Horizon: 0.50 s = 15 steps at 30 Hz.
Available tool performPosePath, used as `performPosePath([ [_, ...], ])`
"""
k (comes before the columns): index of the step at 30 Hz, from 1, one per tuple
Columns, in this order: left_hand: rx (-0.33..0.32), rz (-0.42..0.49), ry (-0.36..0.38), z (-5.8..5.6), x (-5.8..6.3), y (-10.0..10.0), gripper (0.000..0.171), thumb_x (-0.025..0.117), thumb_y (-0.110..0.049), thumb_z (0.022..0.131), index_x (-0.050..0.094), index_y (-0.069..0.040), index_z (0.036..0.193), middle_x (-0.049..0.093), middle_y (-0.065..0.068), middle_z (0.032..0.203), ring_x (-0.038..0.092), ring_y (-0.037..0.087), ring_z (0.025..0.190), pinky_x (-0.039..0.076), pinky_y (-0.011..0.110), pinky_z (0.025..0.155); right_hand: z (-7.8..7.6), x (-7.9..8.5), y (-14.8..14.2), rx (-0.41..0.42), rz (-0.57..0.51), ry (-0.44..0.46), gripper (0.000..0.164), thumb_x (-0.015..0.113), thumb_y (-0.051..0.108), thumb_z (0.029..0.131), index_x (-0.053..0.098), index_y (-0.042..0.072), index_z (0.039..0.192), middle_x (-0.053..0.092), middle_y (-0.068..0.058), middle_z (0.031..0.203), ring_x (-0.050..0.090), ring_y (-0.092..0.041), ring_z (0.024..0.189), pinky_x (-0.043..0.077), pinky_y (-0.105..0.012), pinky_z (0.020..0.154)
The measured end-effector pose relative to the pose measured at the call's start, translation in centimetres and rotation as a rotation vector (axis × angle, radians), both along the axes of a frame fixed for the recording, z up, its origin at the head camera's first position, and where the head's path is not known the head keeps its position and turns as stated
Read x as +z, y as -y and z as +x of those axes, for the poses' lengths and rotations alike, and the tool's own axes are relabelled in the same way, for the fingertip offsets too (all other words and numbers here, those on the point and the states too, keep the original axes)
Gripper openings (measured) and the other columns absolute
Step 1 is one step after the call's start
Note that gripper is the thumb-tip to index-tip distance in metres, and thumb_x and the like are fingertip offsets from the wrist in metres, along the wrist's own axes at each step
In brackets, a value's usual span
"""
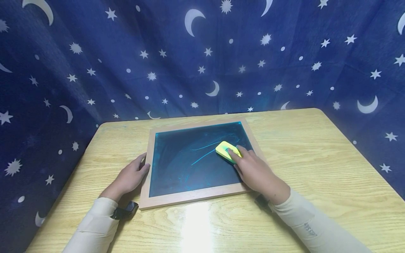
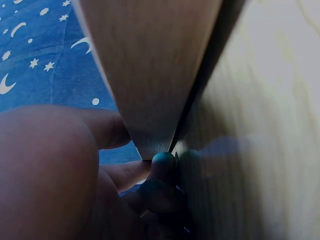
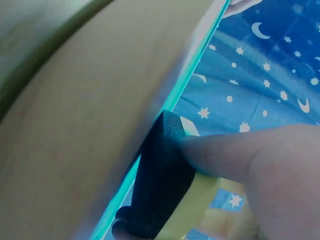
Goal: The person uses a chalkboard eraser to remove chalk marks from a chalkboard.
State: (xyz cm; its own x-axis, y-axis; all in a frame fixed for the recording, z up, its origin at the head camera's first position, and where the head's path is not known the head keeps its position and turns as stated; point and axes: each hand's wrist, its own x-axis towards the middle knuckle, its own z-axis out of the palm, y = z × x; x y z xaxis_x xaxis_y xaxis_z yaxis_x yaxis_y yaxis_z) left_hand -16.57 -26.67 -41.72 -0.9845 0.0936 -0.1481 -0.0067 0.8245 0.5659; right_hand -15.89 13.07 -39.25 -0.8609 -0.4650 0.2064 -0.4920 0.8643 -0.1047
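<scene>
A chalkboard (image 1: 177,175) in a light wooden frame (image 1: 196,194) lies on the table, slightly turned. Blue chalk strokes and smears mark its dark surface. My right hand (image 1: 257,175) grips a yellow eraser (image 1: 224,147) with a dark pad on the board's right part. In the right wrist view, the thumb (image 3: 220,152) presses the eraser's side, and its dark pad (image 3: 165,175) meets the board. At the frame's left edge, my left hand (image 1: 129,177) holds the wood between thumb and fingers. The left wrist view shows a fingertip (image 2: 163,160) with blue chalk on it by the frame's edge.
The light wood-grain table (image 1: 310,165) extends around the board on all sides. Behind it and along the sides hangs a blue curtain (image 1: 177,52) printed with moons and stars. A black wrist strap (image 1: 126,211) is on the left sleeve.
</scene>
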Motion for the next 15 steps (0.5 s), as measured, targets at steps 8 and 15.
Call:
performPosePath([
  [8, 0.007, -0.004, 0.006, 0.0, 0.1, -0.1, 0.061, 0.034, -0.034, 0.109, 0.021, 0.000, 0.158, 0.036, 0.031, 0.155, 0.041, 0.049, 0.140, 0.034, 0.063, 0.114, -0.5, 0.2, -0.8, -0.042, -0.019, 0.032, 0.049, 0.064, 0.008, 0.096, 0.054, 0.009, 0.144, 0.054, -0.030, 0.139, 0.062, -0.046, 0.109, 0.057, -0.055, 0.089],
  [15, 0.003, 0.002, 0.004, 0.1, 0.1, 0.0, 0.061, 0.034, -0.034, 0.109, 0.021, 0.001, 0.158, 0.034, 0.031, 0.156, 0.039, 0.050, 0.141, 0.033, 0.063, 0.115, -0.8, 0.7, -1.5, -0.088, -0.016, 0.043, 0.049, 0.065, 0.008, 0.095, 0.055, 0.008, 0.143, 0.054, -0.030, 0.138, 0.061, -0.046, 0.110, 0.058, -0.058, 0.084],
])
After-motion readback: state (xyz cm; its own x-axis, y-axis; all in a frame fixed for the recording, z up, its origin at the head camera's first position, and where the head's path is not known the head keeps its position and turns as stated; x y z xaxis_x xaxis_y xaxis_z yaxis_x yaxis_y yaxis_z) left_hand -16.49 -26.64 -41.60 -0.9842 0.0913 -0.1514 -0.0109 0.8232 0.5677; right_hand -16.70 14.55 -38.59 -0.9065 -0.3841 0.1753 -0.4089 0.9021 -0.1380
